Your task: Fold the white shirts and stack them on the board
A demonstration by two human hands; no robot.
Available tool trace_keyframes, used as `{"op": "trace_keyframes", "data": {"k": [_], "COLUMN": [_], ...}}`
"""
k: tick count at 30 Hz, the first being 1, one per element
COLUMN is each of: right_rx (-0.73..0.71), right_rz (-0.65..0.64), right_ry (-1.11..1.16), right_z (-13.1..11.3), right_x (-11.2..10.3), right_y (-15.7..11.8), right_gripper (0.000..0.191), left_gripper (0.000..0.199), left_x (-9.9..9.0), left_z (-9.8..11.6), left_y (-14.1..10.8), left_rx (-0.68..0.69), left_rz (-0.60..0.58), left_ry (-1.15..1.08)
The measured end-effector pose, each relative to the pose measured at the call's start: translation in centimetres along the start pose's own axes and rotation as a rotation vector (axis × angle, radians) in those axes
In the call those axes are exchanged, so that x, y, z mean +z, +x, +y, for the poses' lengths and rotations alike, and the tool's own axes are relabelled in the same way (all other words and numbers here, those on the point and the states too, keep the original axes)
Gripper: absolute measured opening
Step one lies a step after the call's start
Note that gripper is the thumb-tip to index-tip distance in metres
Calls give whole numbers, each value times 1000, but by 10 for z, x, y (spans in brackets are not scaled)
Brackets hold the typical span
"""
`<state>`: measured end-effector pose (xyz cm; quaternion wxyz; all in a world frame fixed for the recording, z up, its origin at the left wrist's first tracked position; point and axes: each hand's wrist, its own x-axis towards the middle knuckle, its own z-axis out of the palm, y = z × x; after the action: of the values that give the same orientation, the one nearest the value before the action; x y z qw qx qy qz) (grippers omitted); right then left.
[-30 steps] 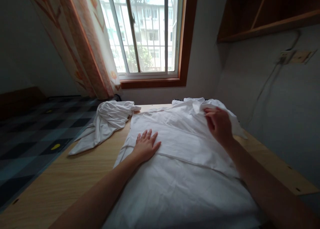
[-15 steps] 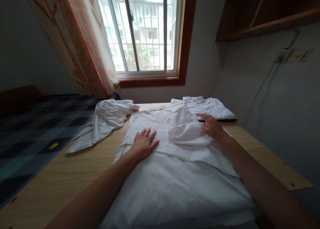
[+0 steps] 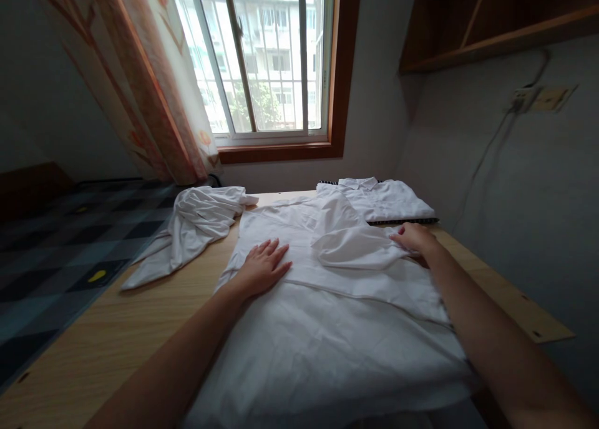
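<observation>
A white shirt (image 3: 337, 329) lies spread over the wooden table (image 3: 107, 329), its near end hanging toward me past the front edge. My left hand (image 3: 262, 268) rests flat on the cloth left of the middle, fingers spread. At the shirt's right side, my right hand (image 3: 415, 238) has its fingers closed on the end of a sleeve (image 3: 355, 247), which lies puffed and creased across the shirt. Part of that sleeve end is hidden by the fingers.
A folded white shirt (image 3: 388, 199) lies on a dark patterned board at the back right. Crumpled white cloth (image 3: 196, 223) hangs over the table's left edge beside a checked bed (image 3: 56, 248). A window (image 3: 271, 67), curtain (image 3: 140, 86) and wall shelf (image 3: 496, 36) surround the table.
My right hand has moved right and closed on the sleeve's end, and the sleeve reaches farther right. My left hand stays flat on the shirt. The view has shifted slightly.
</observation>
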<state>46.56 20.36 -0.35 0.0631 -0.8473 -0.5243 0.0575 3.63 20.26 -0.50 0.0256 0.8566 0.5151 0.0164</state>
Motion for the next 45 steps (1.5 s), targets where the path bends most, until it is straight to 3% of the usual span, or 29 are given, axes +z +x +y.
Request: {"op": "trace_keyframes", "data": {"k": [4,7,10,13,16,19,21,23,25,27,31,34,36,40,45], "right_rx": [28,-44,-159,-317,-427,-541,-737,-930,-978,-876,-607,-613,-711,-796,-598], "right_rz": [84,120,98,-40,-157,-362,-617,-947,-1115,-999,-382,-47,62,116,223], "right_ry": [23,137,478,925,1190,1268,1296,1246,1189,1215,1176,884,653,282,92], "right_z": [8,10,11,7,-10,-37,-56,-70,-78,-79,-67,-51,-41,-35,-53], "right_x": [6,4,-12,-33,-47,-46,-39,-31,-25,-19,-11,-10,-10,-3,11], "right_y": [9,10,3,-13,-38,-71,-92,-106,-108,-98,-59,-38,-33,-34,-38], "right_gripper": [27,19,23,34,40,48,54,57,52,44,33,24,40,64,37], "left_gripper": [67,67,66,66,64,65,69,75,80,84,82,64,60,60,58], "left_x": [0,-1,-2,-2,-5,-11,-16,-19,-22,-26,-36,-42,-43,-43,-42], "left_z": [-1,0,1,1,0,-1,0,2,5,9,17,19,18,12,10], "left_y": [1,1,0,0,3,4,3,2,0,-2,-9,-16,-20,-23,-24], "left_rx": [0,4,-5,-31,-68,-120,-177,-230,-245,-240,-219,-123,-70,-111,-182], "left_rz": [-10,-13,-8,30,124,183,178,144,87,18,-89,-188,-274,-368,-393], "left_ry": [10,7,-21,-106,-360,-824,-1083,-1184,-1160,-1090,-908,-717,-630,-598,-620]}}
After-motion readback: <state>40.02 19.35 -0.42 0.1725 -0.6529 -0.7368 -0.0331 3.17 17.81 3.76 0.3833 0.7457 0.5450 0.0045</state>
